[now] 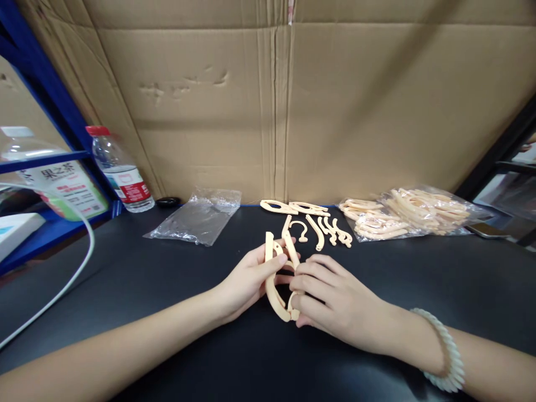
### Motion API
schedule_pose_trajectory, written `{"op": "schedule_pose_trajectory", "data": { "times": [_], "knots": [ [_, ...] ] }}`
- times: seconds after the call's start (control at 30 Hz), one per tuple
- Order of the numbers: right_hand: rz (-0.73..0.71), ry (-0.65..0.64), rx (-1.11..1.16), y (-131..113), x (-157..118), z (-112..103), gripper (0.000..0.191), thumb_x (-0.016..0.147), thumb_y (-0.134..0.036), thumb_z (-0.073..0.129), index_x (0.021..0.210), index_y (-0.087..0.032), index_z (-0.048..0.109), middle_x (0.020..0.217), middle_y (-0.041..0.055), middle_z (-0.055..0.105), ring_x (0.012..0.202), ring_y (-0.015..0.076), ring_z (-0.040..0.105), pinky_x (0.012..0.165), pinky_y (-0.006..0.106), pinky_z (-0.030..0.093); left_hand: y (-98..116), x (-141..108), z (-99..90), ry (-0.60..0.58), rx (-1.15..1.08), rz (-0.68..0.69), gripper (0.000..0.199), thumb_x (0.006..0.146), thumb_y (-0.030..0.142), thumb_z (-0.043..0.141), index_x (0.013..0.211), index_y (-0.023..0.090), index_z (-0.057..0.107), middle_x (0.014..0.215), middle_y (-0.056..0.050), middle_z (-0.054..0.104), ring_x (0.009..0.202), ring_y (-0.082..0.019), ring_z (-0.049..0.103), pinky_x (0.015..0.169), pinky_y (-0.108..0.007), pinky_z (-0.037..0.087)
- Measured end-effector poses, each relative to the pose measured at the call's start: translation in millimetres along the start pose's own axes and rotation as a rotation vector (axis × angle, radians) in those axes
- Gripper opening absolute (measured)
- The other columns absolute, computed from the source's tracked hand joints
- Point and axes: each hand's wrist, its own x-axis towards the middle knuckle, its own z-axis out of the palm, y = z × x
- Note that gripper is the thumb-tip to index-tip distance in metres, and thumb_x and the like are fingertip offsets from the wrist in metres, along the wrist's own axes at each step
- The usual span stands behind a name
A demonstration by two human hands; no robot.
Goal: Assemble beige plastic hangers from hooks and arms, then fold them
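Both hands hold a beige plastic folding hanger [275, 298] above the dark table, its curved arms bent into a loop. My left hand [251, 273] pinches its left arm, with the thumb on top and fingers behind. On the other side, my right hand [330, 296] closes around the right arm and the lower joint; its fingertips are partly hidden. Just beyond lie loose hanger parts: a hook [300, 230], a curved arm [315, 232] and several small wavy pieces [334, 231]. Behind them rest two folded hangers, one on the left [276, 207] and one on the right [309, 209].
Clear bags of beige hanger parts [422, 211] lie at the back right, beside a phone-like flat object [489, 230]. A flattened plastic bag [196, 216] lies back left, near a water bottle [125, 176]. A white cable [79, 265] crosses the left side. Cardboard [201, 111] stands behind.
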Motion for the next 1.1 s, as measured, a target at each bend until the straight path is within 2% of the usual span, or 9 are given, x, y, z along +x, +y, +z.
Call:
{"op": "schedule_pose_trajectory", "data": {
  "times": [0.13,0.27,0.37,0.53,0.7,0.8,0.97,1.1],
  "knots": [
    [0.004,0.027,-0.073,3,0,0,0.022,0.096,-0.033,0.052,0.084,-0.016,0.062,0.101,0.0073,0.066,0.107,0.0236,0.054,0.099,0.043,0.038,-6,0,-0.9,0.045,0.054,0.055,0.025,0.083,0.033,0.069,0.098,0.016,0.058,0.09,-0.004,0.064,0.083,-0.016,0.061,0.078,-0.029,0.051],
    [0.062,0.016,-0.115,5,0,1,0.024,0.097,-0.027,0.047,0.082,-0.015,0.06,0.087,0.0072,0.063,0.085,0.021,0.054,0.084,0.04,0.044,-12,0,-0.1,0.03,0.196,0.123,0.03,0.082,0.039,0.069,0.093,0.017,0.054,0.077,0.001,0.062,0.069,-0.013,0.059,0.067,-0.026,0.051],
    [0.146,-0.044,-0.046,6,-1,-3,0.02,0.096,-0.024,0.048,0.082,-0.016,0.058,0.081,0.0053,0.059,0.077,0.0198,0.052,0.075,0.037,0.044,-14,0,0.3,0.047,0.28,0.179,0.025,0.086,0.037,0.065,0.09,0.016,0.052,0.074,0.001,0.061,0.07,-0.013,0.058,0.068,-0.026,0.05],
    [0.23,-0.038,0.009,5,-3,-10,0.013,0.09,-0.029,0.059,0.091,-0.016,0.059,0.112,0.0127,0.056,0.099,0.0249,0.052,0.084,0.04,0.044,-14,0,-2.6,0.092,0.201,0.22,0.017,0.088,0.029,0.063,0.093,0.018,0.051,0.086,-0.001,0.064,0.079,-0.013,0.058,0.078,-0.029,0.049],
    [0.273,-0.061,0.011,4,-4,-7,0.01,0.088,-0.026,0.061,0.088,-0.016,0.058,0.11,0.012,0.056,0.097,0.0256,0.053,0.081,0.04,0.046,-13,0,-5.1,0.095,0.149,0.174,0.026,0.087,0.027,0.065,0.108,0.015,0.056,0.085,-0.002,0.061,0.079,-0.013,0.056,0.079,-0.028,0.048],
    [0.275,-0.023,-0.01,3,-4,-6,0.006,0.089,-0.02,0.059,0.085,-0.015,0.058,0.115,0.0137,0.054,0.101,0.0263,0.052,0.083,0.04,0.046,-12,1,-4.3,0.102,0.121,0.168,0.024,0.084,0.027,0.068,0.102,0.014,0.059,0.079,0.0,0.058,0.075,-0.013,0.054,0.075,-0.026,0.047],
    [0.326,-0.094,0.047,4,-3,-6,0.008,0.088,-0.022,0.061,0.086,-0.016,0.056,0.102,0.0089,0.059,0.089,0.0218,0.055,0.078,0.035,0.045,-10,2,-1.3,0.122,0.02,0.135,0.016,0.087,0.03,0.064,0.087,0.017,0.055,0.079,-0.001,0.059,0.075,-0.014,0.055,0.076,-0.029,0.048],
    [0.285,-0.131,-0.086,6,-3,1,0.01,0.092,-0.015,0.05,0.084,-0.016,0.055,0.085,0.0052,0.059,0.078,0.0201,0.054,0.075,0.035,0.039,-11,1,-0.7,0.144,0.014,0.16,0.017,0.089,0.031,0.062,0.083,0.017,0.054,0.08,-0.002,0.059,0.08,-0.015,0.056,0.081,-0.031,0.048]
  ]
}}
